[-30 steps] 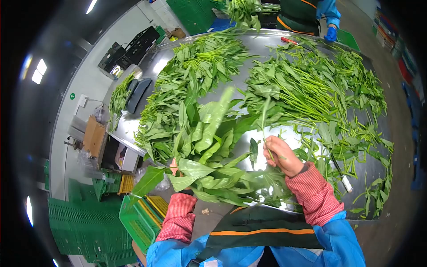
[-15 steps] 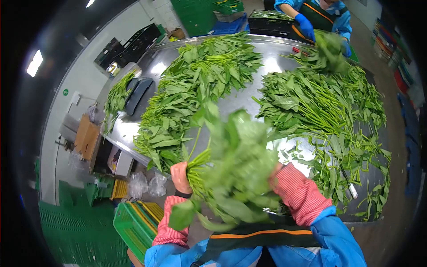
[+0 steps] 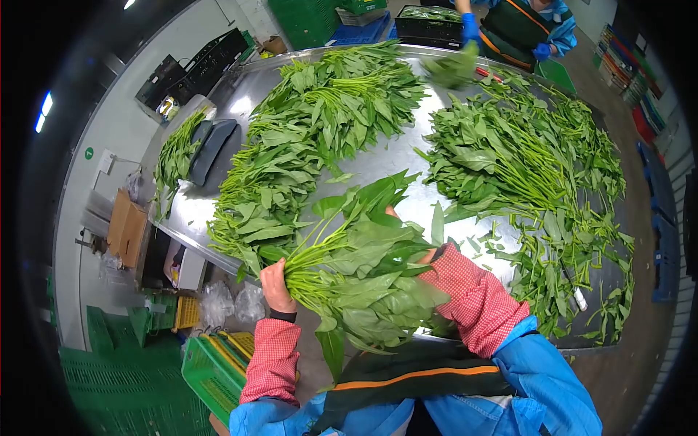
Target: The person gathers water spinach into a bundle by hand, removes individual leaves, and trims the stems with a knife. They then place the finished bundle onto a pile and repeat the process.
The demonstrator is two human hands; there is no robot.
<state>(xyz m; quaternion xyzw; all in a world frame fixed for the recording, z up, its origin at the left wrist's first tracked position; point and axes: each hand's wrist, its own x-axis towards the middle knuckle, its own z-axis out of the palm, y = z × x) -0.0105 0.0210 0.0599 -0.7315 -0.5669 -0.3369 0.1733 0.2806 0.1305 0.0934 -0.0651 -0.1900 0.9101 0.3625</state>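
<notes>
My left hand point(image 3: 277, 286) is closed round the pale stem ends of a bunch of leafy greens point(image 3: 356, 269), long-leaved like water spinach. Its leaves point right, above the near edge of the steel table point(image 3: 371, 163). My right hand point(image 3: 429, 256) holds the leafy part from the right; leaves cover most of its fingers. A long row of greens point(image 3: 283, 167) lies to the left on the table. A large heap of greens point(image 3: 509, 160) is on the right, with cut stems and loose leaves around it. A knife with a white handle point(image 3: 579, 299) rests among these scraps.
Across the table a co-worker with blue gloves point(image 3: 471, 30) handles a blurred bunch point(image 3: 454, 67). A dark curved tray point(image 3: 212, 151) sits at the table's left end. Green crates point(image 3: 211, 370) stand below left, and black crates point(image 3: 429, 27) are behind the table.
The bunch, blurred by motion before, is now sharp and lies lower and flatter between my hands. The co-worker's bunch has moved left, and one blue glove is off it.
</notes>
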